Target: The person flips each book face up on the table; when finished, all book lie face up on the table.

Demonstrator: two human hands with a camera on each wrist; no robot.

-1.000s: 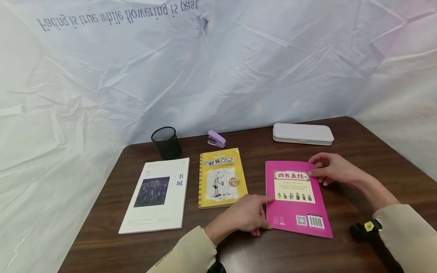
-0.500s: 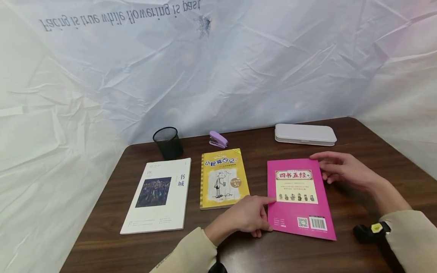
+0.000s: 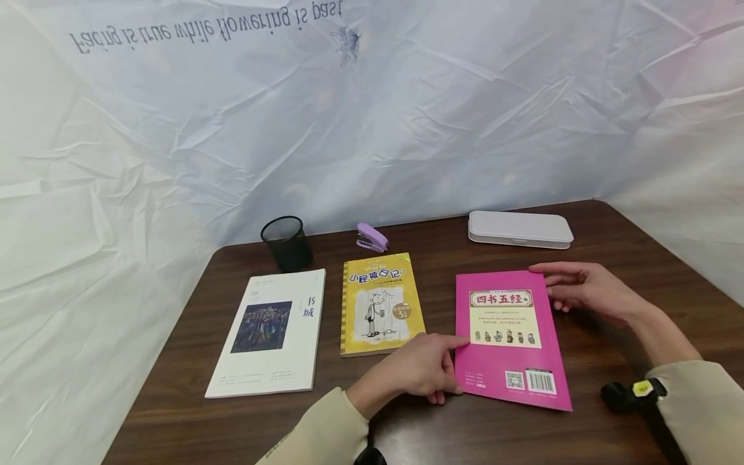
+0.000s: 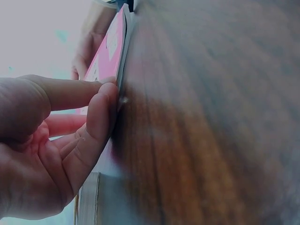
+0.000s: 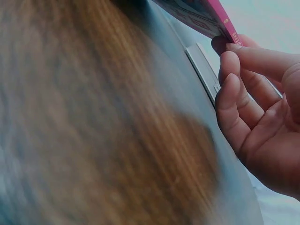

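pink book (image 3: 507, 336) nudged straighter | L hand (image 3: 417, 373) fingers loose at left edge | R hand (image 3: 587, 289) loose, top-right corner

3 books are laid in a row on the counter (image 3: 581, 433). The magazine (image 3: 270, 332) is placed at 9 o'clock of the diary book (image 3: 380, 303), the barcode book (image 3: 508, 339) at 3 o'clock. Behind them, at 12 o'clock, the mesh cup (image 3: 285, 242), the stapler (image 3: 371, 237) and the flat case (image 3: 519, 229) are lined up against the sheet backdrop (image 3: 407, 116).
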